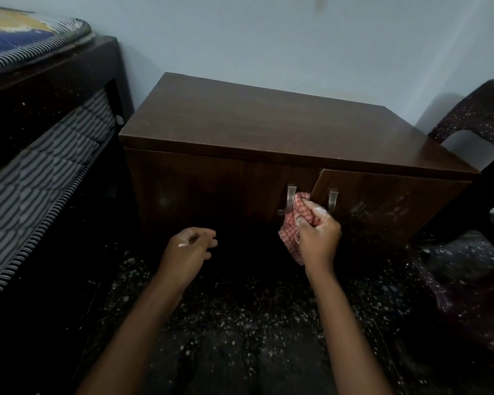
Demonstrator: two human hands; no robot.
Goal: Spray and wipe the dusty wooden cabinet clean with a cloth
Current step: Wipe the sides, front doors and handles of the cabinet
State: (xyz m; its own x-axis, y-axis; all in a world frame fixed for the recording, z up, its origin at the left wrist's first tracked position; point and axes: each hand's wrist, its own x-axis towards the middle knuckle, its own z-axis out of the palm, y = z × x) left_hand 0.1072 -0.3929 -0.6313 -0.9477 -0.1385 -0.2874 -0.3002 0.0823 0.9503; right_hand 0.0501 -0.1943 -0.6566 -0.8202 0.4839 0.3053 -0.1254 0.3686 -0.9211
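Head view, looking down on both hands. The right hand (317, 235) is clenched round a bunched red-checked cloth (293, 223), pressing its upper corner into the seam between the two doors of the wooden cabinet (268, 124), between the left handle (289, 198) and the right handle (332, 199). The rest of the cloth hangs loose below the fist. The left hand (190, 246) hovers apart from the cabinet front, fingers loosely curled and holding nothing; a pale smear shows on its thumb side. No spray bottle is visible.

The right door (382, 201) stands slightly ajar and carries a pale dusty patch to the right of its handle. The cabinet stands on the speckled floor (240, 323) against the wall, with a bed (40, 109) just beside it on one side and a dark chair (474, 115) on the other.

Handling, as judged: the cloth is light, soft and limp, so it is best kept wadded in the palm with a pad pushed forward. The doors are stiff but hinged and may swing under pressure; steadying by a handle seems advisable. The top appears largely clean; the door fronts remain to be done.
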